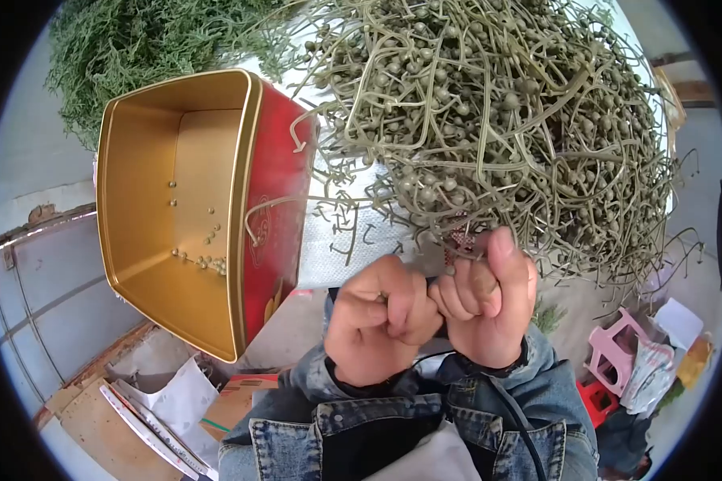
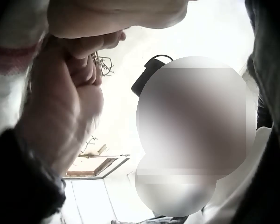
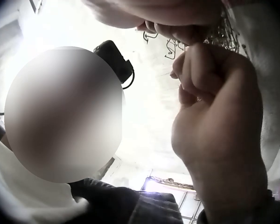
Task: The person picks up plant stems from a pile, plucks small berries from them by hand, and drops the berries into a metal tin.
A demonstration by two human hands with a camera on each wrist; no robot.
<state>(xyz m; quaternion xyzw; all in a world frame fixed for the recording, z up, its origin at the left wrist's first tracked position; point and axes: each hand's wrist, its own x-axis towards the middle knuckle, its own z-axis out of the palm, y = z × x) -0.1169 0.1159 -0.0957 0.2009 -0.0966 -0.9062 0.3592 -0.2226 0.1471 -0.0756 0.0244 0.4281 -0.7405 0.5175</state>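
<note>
My left hand (image 1: 385, 317) is in front of my body with its fingers curled in. A small round green pod (image 1: 383, 298) shows between its fingers and palm. Right beside it, my right hand (image 1: 489, 297) has curled fingers and the thumb side up, its fingertips close to the left hand's. A bit of green pod (image 1: 449, 271) peeks out at the right fingers; the rest of what they hold is hidden. Just beyond the hands lies a big tangled heap of green stems with round pods (image 1: 489, 104). The wrist views show both hands from below, strongly backlit.
A red tin with a gold inside (image 1: 140, 168) lies open at the left, several loose pods (image 1: 208, 263) in it. Stem scraps (image 1: 345, 216) litter the white woven sheet (image 1: 321, 252). Feathery green sprigs (image 1: 152, 48) pile up at the back left. A pink stool (image 1: 614, 345) stands lower right.
</note>
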